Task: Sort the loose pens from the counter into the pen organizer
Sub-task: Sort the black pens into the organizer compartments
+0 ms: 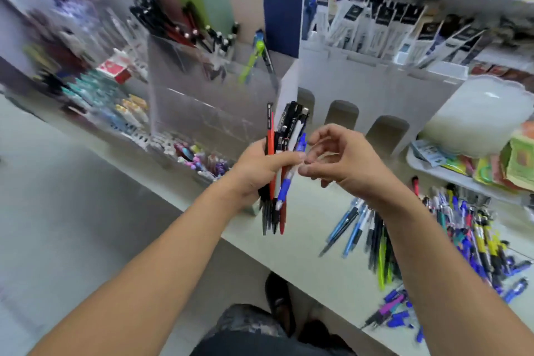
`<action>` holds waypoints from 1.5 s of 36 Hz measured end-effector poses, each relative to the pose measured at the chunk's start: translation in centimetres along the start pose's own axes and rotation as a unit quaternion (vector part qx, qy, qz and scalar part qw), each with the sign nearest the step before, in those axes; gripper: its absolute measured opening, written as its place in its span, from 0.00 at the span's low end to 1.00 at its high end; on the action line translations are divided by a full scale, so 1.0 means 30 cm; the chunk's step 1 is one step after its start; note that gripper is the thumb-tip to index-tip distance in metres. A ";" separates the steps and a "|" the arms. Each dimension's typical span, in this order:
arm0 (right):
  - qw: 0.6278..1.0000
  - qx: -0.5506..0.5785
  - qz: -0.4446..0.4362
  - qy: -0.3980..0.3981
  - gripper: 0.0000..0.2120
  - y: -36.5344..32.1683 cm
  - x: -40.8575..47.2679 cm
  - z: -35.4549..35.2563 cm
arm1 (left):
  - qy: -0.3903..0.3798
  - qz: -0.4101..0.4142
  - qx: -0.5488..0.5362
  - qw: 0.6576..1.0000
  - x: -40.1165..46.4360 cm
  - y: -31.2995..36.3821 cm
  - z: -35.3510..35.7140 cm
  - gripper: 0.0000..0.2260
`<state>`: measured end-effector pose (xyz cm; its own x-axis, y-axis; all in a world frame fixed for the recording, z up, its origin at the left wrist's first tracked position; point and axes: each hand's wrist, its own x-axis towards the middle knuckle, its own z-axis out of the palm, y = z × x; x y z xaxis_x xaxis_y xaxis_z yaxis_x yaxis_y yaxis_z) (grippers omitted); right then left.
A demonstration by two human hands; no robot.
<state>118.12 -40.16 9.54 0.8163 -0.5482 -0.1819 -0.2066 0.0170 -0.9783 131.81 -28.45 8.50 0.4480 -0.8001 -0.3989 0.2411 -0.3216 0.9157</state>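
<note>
Item, far left: clear acrylic pen organizer (208, 89), tiered, upper compartments part-filled with black and red pens, standing at the back of the counter (312, 243). Item, centre: left hand (260, 170), grip curled round a bundle of pens (278, 159) held upright, tips down, above the counter edge; right hand (338, 159) just beside it, fingertips pinched at the blue pen (289, 179) in that bundle. Item, right: loose pens (433, 240) heaped on the counter; advisable to draw the blue pen straight out while the left grip stays firm, then match it to its compartment.
</note>
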 end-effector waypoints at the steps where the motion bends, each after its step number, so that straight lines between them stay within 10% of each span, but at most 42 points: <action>1: 0.999 0.038 -0.011 -0.026 0.20 -0.023 0.013 0.030 | 0.015 0.004 -0.005 1.000 -0.018 0.019 -0.032 0.06; 6: 0.966 0.252 0.040 -0.026 0.08 -0.114 0.063 0.171 | 0.046 0.038 -0.024 0.998 -0.074 0.080 -0.170 0.28; 16: 0.973 0.222 0.026 0.052 0.03 -0.152 0.194 0.326 | 0.014 0.081 -0.048 0.995 -0.004 0.078 -0.346 0.05; 22: 0.938 0.195 -0.102 0.267 0.04 -0.170 0.371 0.484 | 0.052 0.040 -0.142 0.988 0.121 0.065 -0.687 0.06; 34: 0.886 -0.027 -0.200 0.416 0.05 -0.241 0.706 0.881 | -0.086 -0.061 -0.097 0.990 0.272 0.099 -1.175 0.10; 41: 0.892 -0.186 -0.126 0.392 0.03 -0.194 0.790 0.903 | -0.137 -0.036 0.006 0.990 0.300 0.101 -1.227 0.23; 43: 0.902 -0.207 -0.099 0.366 0.06 -0.182 0.813 0.922 | -0.160 -0.025 0.004 0.987 0.293 0.106 -1.231 0.07; 54: 0.958 -0.006 0.044 0.285 0.06 -0.214 0.669 1.001 | -0.194 -0.019 0.014 0.981 0.301 0.102 -1.205 0.04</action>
<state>152.03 -26.16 9.18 0.3692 -0.9124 -0.1765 -0.2696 0.0766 -0.9599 167.71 -18.37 5.94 0.0768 -0.9181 -0.3889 0.2255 -0.3640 0.9037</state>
